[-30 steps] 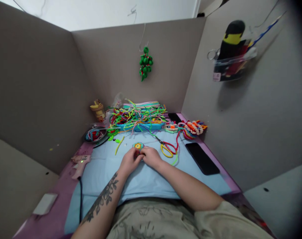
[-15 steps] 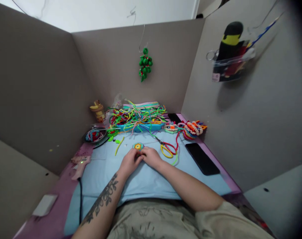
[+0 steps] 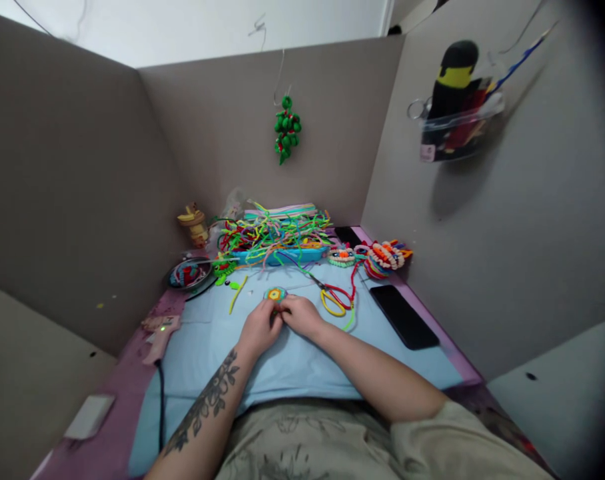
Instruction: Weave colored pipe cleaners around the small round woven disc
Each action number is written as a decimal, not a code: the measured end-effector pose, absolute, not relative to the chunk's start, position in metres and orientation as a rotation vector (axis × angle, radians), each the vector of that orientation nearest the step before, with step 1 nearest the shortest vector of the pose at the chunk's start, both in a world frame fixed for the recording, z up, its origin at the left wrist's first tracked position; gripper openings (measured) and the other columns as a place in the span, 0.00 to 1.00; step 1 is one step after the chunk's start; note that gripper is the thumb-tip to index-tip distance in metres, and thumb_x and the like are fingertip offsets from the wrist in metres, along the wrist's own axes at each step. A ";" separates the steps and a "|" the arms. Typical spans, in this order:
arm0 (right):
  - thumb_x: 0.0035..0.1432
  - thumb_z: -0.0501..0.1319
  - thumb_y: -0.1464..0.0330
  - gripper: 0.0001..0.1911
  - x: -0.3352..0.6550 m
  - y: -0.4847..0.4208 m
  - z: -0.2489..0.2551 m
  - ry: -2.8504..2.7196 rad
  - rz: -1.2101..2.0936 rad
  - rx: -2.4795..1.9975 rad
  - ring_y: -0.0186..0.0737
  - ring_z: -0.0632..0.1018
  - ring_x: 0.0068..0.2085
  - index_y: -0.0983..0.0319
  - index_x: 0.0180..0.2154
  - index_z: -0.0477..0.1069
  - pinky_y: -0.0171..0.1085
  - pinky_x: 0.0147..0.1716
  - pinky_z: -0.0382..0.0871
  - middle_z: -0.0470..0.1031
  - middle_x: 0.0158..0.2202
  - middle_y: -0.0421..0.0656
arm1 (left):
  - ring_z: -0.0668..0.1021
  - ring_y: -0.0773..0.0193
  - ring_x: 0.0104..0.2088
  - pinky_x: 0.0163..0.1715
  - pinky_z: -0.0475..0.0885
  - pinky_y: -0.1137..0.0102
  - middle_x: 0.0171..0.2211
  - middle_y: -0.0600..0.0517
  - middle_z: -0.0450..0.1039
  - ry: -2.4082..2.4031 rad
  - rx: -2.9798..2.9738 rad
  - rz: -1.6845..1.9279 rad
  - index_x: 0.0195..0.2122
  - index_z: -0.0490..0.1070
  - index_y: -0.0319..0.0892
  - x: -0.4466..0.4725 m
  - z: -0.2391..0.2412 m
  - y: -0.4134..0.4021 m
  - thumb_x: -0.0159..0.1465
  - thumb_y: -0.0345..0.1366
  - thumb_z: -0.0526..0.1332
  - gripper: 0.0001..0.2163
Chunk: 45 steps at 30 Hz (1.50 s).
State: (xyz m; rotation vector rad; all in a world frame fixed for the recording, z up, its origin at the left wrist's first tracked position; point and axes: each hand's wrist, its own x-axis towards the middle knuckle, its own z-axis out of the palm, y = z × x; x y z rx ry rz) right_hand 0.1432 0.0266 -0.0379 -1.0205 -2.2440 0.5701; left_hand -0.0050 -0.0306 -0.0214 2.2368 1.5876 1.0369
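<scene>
My left hand (image 3: 259,327) and my right hand (image 3: 301,315) meet on the light blue mat (image 3: 292,360), fingers curled together on the near edge of a small round pipe-cleaner disc (image 3: 275,294) with yellow, orange and teal rings. Both hands pinch at it. Just right of my right hand lie scissors (image 3: 334,299) with red and yellow handles. A short yellow-green pipe cleaner piece (image 3: 237,293) lies to the left of the disc.
A blue tray heaped with coloured pipe cleaners (image 3: 275,235) stands at the back. Finished woven pieces (image 3: 382,257) sit at the right, a black phone (image 3: 403,317) beside them. A glue gun (image 3: 155,331), a round dish (image 3: 189,273) and a wooden figure (image 3: 193,223) are left. Grey partition walls enclose the desk.
Hands stay together on the disc with only slight finger movement. The view shifted a little.
</scene>
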 end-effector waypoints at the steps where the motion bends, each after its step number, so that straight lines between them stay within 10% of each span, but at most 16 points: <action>1: 0.52 0.59 0.76 0.08 0.143 0.027 -0.039 -2.236 0.572 -1.021 0.38 0.74 0.35 0.60 0.28 0.76 0.33 0.34 0.62 0.75 0.31 0.41 | 0.73 0.60 0.34 0.36 0.69 0.67 0.32 0.50 0.70 1.587 2.223 1.046 0.35 0.67 0.42 -0.006 -0.022 -0.031 0.59 0.29 0.55 0.05; 45: 0.49 0.63 0.68 0.06 0.143 0.028 -0.032 -1.975 0.995 -1.168 0.39 0.77 0.33 0.62 0.29 0.79 0.34 0.34 0.66 0.80 0.29 0.41 | 0.75 0.64 0.29 0.29 0.70 0.71 0.28 0.53 0.73 1.549 1.759 1.233 0.31 0.68 0.41 -0.014 -0.032 -0.019 0.57 0.31 0.57 0.03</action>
